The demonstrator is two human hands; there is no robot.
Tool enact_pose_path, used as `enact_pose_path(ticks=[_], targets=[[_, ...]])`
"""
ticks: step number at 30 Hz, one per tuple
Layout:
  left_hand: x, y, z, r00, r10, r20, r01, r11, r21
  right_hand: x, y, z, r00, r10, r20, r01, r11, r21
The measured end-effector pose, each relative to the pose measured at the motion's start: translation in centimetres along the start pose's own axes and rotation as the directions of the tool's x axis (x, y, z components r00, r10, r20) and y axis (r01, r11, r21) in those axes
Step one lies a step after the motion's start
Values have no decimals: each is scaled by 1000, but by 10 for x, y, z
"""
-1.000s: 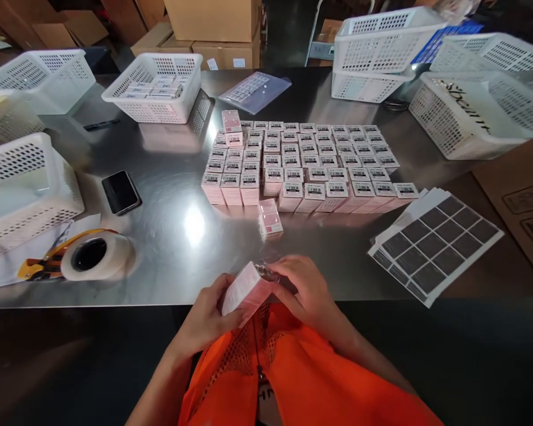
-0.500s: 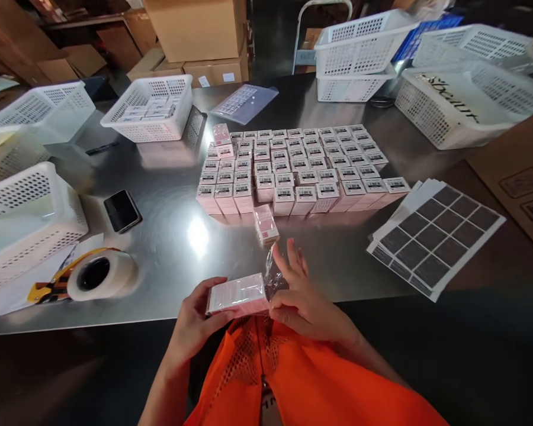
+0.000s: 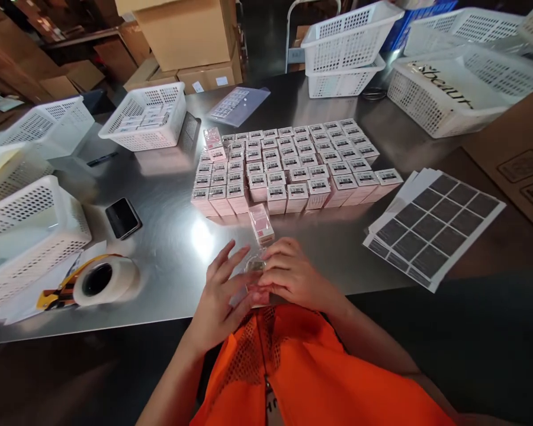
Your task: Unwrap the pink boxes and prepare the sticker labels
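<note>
Film-wrapped box (image 3: 254,267): we're holding it at the near edge of our surface (image 3: 173,260), left hand (image 3: 222,293) spread beside it, right hand (image 3: 293,275) curled round it, probably for steadiness; barcoded boxes (image 3: 288,152) are standing farther in, apparently keeping labels readable.

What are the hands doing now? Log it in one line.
left hand: at film-wrapped box, fingers spread | right hand: at same box, fingers bent | ahead: lone pink box | beyond: barcoded boxes in rows

On the table (image 3: 173,248), boxes (image 3: 289,162) stand in rows, phone (image 3: 122,218) to their left, sheets (image 3: 432,228) to their right.
</note>
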State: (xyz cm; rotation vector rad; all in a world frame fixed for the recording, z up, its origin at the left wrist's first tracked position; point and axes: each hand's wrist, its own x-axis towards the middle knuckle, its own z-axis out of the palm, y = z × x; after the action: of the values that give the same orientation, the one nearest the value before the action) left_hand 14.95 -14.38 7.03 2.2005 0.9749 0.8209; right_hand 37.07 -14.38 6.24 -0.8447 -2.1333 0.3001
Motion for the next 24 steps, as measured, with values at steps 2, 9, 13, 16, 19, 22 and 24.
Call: enact_pose_path(ticks=[2, 9, 13, 16, 19, 22, 24], targets=[[10, -1, -1, 999, 47, 11, -48, 998, 35, 2, 4, -8, 999, -32, -4, 32, 998, -46], [8, -50, -7, 981, -169, -99, 145, 966, -212, -18, 33, -46, 1000, -12, 14, 14, 984, -177], [1, -77, 8, 938, -321, -133, 259, 901, -349, -35, 46, -47, 976, 187, 109, -152, 951, -269], [-2, -80, 29, 889, -435, -143, 325, 819, -473, -44, 43, -33, 943, 326, 65, -282, 888, -363], [-2, -69, 50, 836, -527, -152, 360, 736, -573, -40, 24, -15, 928, 366, -64, -361, 848, -387], [-1, -57, 65, 788, -588, -185, 350, 674, -650, -27, 6, 1, 955, 295, 38, -270, 912, -308], [-1, -52, 68, 757, -618, -213, 317, 631, -708, -18, 4, 6, 950, 297, 96, -265, 929, -258]])
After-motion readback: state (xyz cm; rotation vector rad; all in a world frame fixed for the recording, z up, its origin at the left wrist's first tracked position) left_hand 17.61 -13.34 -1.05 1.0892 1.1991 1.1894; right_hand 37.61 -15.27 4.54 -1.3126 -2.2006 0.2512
